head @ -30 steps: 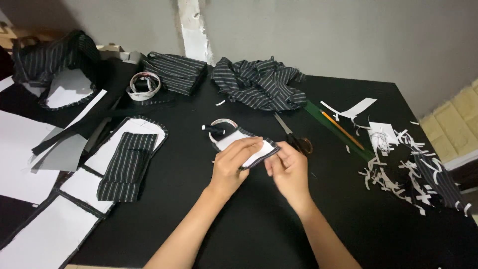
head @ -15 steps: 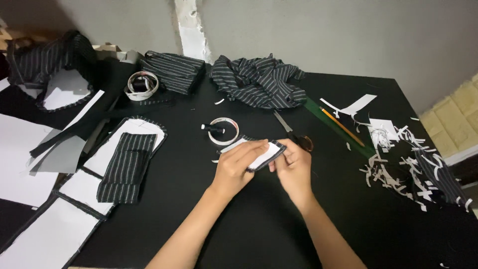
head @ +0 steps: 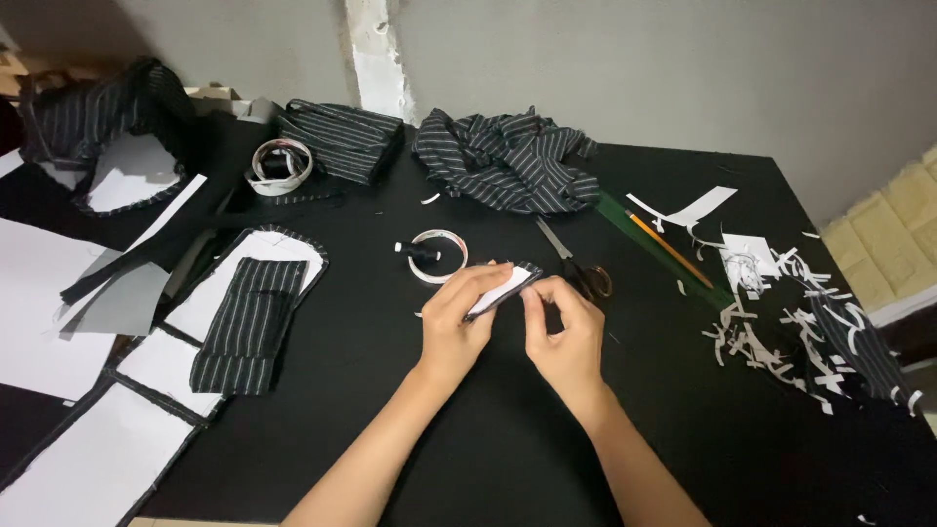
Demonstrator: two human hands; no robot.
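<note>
Since the earlier frame both hands have drawn closer over the black table (head: 488,429), left hand (head: 459,317) and right hand (head: 561,327) pinching a small striped fabric piece (head: 503,290) with white backing, its edge only partly turned, beside scissors (head: 576,265).

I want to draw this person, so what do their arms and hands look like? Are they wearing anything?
Both arms are bare all the way to the bottom edge of the picture: no sleeves show. The left hand and the right hand wear no gloves, and no rings, watch or bracelets can be seen. The fingernails look short and plain. The forearms are slim and come up side by side from below.
</note>
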